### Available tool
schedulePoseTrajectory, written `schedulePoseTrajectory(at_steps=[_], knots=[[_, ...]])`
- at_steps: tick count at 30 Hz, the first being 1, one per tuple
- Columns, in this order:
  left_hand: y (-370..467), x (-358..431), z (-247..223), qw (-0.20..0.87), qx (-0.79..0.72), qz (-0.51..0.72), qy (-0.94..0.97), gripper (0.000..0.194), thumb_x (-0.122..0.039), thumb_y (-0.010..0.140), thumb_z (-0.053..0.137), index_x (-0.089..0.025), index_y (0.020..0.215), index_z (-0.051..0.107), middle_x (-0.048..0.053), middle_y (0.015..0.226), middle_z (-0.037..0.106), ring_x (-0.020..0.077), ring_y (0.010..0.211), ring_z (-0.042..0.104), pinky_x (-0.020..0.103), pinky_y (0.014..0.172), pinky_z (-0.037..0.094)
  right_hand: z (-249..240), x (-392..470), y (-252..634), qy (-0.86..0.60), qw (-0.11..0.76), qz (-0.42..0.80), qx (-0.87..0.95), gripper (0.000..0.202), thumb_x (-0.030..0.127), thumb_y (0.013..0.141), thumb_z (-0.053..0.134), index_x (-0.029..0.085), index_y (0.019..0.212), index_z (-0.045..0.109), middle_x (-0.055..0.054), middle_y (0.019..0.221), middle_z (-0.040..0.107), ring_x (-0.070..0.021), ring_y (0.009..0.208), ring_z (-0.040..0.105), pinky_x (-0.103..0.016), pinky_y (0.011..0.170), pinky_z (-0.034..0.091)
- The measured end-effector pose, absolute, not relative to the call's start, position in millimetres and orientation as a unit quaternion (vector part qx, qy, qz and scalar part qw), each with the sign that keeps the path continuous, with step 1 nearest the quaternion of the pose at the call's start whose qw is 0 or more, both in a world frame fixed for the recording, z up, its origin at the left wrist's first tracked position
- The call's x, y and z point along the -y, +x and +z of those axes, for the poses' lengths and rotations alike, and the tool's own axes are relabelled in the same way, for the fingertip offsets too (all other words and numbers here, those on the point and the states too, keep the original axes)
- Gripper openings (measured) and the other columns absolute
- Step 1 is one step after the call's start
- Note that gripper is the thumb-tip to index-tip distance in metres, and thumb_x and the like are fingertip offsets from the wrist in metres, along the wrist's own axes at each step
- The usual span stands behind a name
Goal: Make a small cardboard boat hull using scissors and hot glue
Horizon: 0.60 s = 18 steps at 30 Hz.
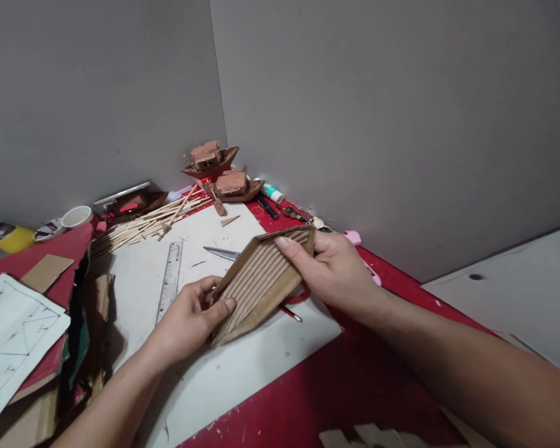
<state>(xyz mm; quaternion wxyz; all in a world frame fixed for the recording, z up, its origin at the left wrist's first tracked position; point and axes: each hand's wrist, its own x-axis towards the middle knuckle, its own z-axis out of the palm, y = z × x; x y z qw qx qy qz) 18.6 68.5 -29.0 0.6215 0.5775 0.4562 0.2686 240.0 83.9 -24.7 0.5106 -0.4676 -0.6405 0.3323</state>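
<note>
A corrugated cardboard piece (256, 280) with raised, folded edges is held up in both hands over a white board (242, 373). My left hand (196, 317) grips its lower left end, thumb on the ribbed face. At the upper right end, my right hand (333, 267) pinches it with the thumb on top and the fingers behind. Partly hidden behind the cardboard lie scissors (220, 252) and a pencil (292, 313). A clear ruler (170, 280) rests on the board to the left.
Thin wooden sticks (144, 225) and small brown model boats (232, 185) are at the back, near a glue stick (271, 191). On the left stand a white cup (77, 216) and stacked cardboard with a drawn sheet (18, 348). Grey walls close off the back.
</note>
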Motion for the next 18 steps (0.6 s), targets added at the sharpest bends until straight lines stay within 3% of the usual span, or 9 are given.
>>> schedulePoseTrajectory(at_steps=[5,11,14,18], knots=[[26,-67,-26,0.621,-0.467,0.357,0.518,0.026,-0.035,0.078,0.071,-0.016,0.094,0.062,0.001,0.077,0.061,0.0129,0.065,0.057,0.025,0.062,0.050,-19,-86,244,-0.483,0.576,0.229,0.619,0.027,0.025,0.088,0.053,0.019,0.062,0.058,0.001,0.060,0.065,-0.0142,0.057,0.063,-0.021,0.048,0.048],[36,-62,-30,0.561,-0.501,0.480,0.452,0.028,-0.034,0.069,0.078,-0.016,0.079,0.060,-0.003,0.065,0.053,0.0109,0.054,0.050,0.023,0.048,0.051,-25,-83,235,-0.502,0.602,0.240,0.573,0.030,0.031,0.085,0.056,0.019,0.057,0.058,0.000,0.053,0.064,-0.0153,0.049,0.060,-0.023,0.043,0.048],[33,-63,-31,0.520,-0.510,0.545,0.415,0.024,-0.030,0.069,0.078,-0.016,0.077,0.061,-0.004,0.066,0.052,0.0100,0.054,0.047,0.020,0.042,0.046,-29,-81,230,-0.498,0.600,0.298,0.551,0.030,0.039,0.084,0.058,0.018,0.064,0.065,-0.004,0.063,0.071,-0.0198,0.059,0.067,-0.028,0.052,0.054],[31,-62,-31,0.478,-0.519,0.601,0.376,0.032,-0.036,0.073,0.075,-0.013,0.094,0.065,0.001,0.080,0.061,0.0114,0.061,0.052,0.019,0.042,0.043,-36,-81,220,-0.480,0.578,0.414,0.513,0.034,0.050,0.082,0.060,0.018,0.079,0.070,-0.008,0.081,0.076,-0.0250,0.079,0.071,-0.035,0.073,0.058]])
